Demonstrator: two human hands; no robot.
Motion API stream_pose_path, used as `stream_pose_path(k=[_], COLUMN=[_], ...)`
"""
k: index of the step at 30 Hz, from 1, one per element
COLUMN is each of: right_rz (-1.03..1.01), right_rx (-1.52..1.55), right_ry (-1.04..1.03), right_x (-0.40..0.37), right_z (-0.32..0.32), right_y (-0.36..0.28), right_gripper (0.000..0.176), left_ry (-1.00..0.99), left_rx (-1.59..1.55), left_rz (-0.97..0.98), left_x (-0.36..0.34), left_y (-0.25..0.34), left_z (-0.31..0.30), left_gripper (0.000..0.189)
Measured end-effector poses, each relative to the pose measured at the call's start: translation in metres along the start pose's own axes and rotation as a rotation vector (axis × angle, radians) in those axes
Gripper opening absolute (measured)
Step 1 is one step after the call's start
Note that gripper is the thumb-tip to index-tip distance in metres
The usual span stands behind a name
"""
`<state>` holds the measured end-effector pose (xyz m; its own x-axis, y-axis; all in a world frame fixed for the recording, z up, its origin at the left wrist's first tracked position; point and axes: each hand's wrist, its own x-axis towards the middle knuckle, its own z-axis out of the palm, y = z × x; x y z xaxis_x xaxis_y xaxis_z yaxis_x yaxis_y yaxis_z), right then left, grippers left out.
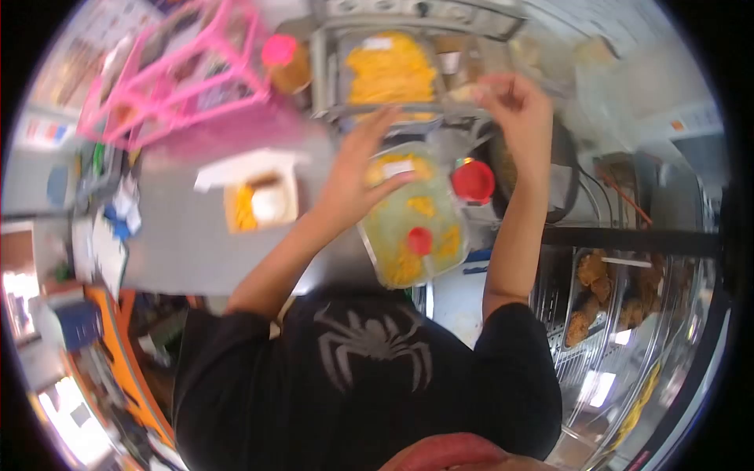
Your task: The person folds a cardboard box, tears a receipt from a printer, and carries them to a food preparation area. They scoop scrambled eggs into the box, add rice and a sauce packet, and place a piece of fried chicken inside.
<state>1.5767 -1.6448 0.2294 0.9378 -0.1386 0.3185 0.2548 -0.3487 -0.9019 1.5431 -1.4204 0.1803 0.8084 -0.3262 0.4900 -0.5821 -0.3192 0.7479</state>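
My left hand (357,169) reaches over the upper left edge of a clear plastic tub (428,184) with its fingers stretched out and nothing in them. Pieces of yellow food lie inside the tub, along with a small red scoop (420,241). My right hand (518,106) is raised further forward, fingers curled and pinched near a pale bag or packet (463,93); what they hold I cannot make out. A metal tray (339,82) of yellow food stands ahead of both hands. Between my forearms, a red cup (473,182) sits by the tub's right side.
An open takeaway box (292,220) with yellow food and a round white item rests on the metal counter (173,243). Behind are a pink rack (169,114) and a pink-lidded jar (290,71). A dark round pan (561,184) and a glass cabinet with fried pieces (594,275) stand right.
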Motion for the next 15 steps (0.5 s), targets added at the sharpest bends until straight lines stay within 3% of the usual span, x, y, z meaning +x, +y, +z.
stream_pose_path(k=[1,4,7,10,15], right_rz=[0.087,0.173,0.328,0.313,0.315], right_rx=[0.057,0.244,0.316,0.297,0.138], right_ry=[-0.069,-0.219,-0.22,-0.157,-0.229], right_x=[-0.026,-0.087,-0.131,-0.16,-0.195], right_z=[0.028,0.103,0.157,0.2,0.224], right_y=[0.002,0.015,0.02,0.001,-0.004], right_gripper=[0.013,0.015,0.022,0.031,0.035], left_ry=[0.026,-0.285,-0.184,-0.133,0.047], left_rx=[0.007,0.048,-0.055,0.101,0.349], left_rz=[0.056,-0.175,-0.392,-0.508,-0.285], left_x=[-0.007,-0.048,-0.1,-0.141,-0.157], left_y=[-0.002,-0.034,-0.052,-0.089,-0.184], left_z=[-0.001,-0.021,-0.05,-0.094,-0.153], left_gripper=[0.049,0.041,0.027,0.017,0.014])
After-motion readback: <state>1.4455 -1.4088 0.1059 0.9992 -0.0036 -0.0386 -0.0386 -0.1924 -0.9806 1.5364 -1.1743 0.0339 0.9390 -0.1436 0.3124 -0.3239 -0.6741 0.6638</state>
